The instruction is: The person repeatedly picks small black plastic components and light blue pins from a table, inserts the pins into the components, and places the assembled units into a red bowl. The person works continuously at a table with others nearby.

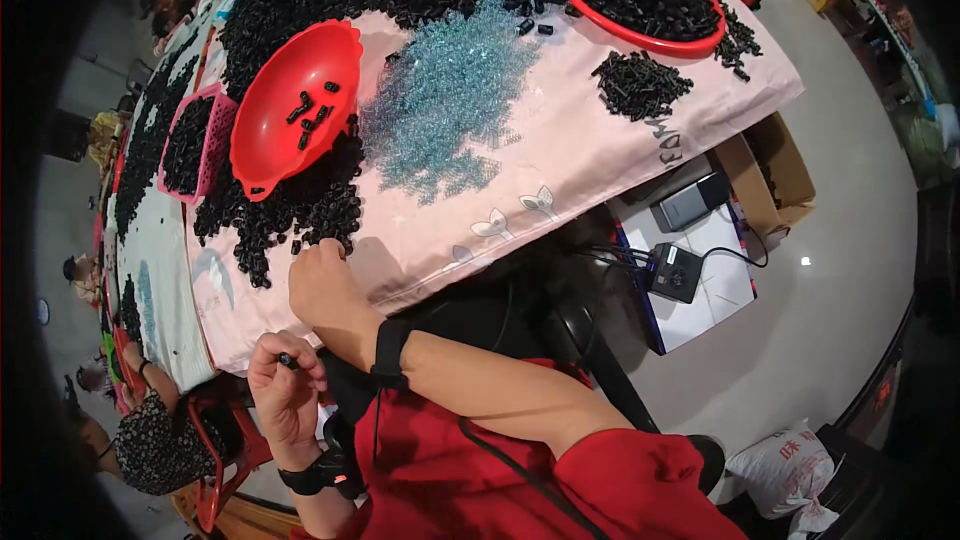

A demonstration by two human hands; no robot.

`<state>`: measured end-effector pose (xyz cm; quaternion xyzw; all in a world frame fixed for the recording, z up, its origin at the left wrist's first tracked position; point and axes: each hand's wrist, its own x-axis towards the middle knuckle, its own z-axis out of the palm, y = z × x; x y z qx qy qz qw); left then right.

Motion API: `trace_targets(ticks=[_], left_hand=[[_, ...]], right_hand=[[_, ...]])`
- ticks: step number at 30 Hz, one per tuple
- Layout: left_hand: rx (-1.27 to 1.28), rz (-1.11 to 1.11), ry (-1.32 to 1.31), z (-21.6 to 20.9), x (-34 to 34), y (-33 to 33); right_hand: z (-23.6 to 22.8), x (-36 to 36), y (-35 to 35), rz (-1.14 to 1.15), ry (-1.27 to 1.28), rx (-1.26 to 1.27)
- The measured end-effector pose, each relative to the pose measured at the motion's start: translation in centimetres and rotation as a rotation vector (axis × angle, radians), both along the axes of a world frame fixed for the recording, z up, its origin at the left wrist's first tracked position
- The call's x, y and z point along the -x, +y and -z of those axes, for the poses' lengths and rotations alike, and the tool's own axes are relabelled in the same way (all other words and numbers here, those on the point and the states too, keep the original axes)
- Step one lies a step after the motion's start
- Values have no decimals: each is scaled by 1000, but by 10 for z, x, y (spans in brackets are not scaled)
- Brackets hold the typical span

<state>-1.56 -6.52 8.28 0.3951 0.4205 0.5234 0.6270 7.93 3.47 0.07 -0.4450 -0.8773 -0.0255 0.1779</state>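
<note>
The left hand [283, 392] pinches 1 black part [288, 361]; the right hand [324, 285], grip unclear, meets a black heap [312, 195], seemingly kept near for easy reach.

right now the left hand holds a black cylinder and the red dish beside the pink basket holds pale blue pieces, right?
Wrong contents: the head view shows black parts in the red dish beside the pink basket; the left hand does hold the black cylinder.

Person's hands [325, 287] [284, 395]: two
Held black piece [288, 361]: one
Nearby red trays [322, 62] [690, 50]: two
Nearby spring heap [445, 90]: one
</note>
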Motion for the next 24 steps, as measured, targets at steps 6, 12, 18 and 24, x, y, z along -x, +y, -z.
trace_targets(ticks=[6, 12, 18, 24], left_hand=[[0, -22, 89, -2, -11, 4], [-12, -47, 83, -1, -16, 6], [-20, -10, 46, 0, -13, 0], [-22, -59, 27, 7, -6, -1]], right_hand=[[7, 18, 4, 42, -15, 73], [19, 22, 5, 82, 82, 40], [14, 13, 1, 49, 45, 12], [5, 3, 1, 37, -18, -5]])
